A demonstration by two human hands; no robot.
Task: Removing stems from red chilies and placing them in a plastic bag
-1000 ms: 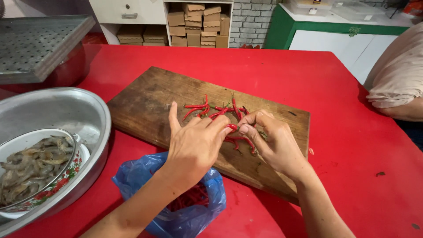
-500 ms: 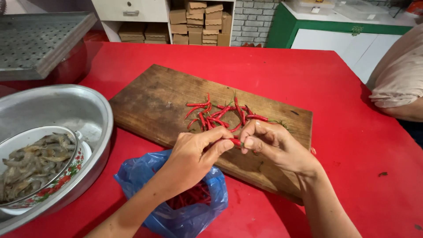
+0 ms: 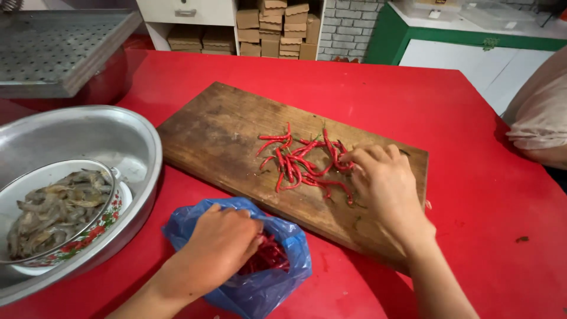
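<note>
From the head camera, my left hand sits at about 7 o'clock, fingers curled and tucked into the mouth of the blue plastic bag, which lies on the red table just off the near edge of the wooden cutting board. Red chillies show inside the bag against my fingertips; I cannot tell whether I have actually closed on one. My right hand lies at 4 o'clock on the board, palm down, fingers bent, their tips touching the right side of the pile of red chilli peppers at the board's middle. At 9 o'clock stands a large metal basin holding a bowl of raw shrimp. At 3 o'clock another person's sleeve leans in.
</note>
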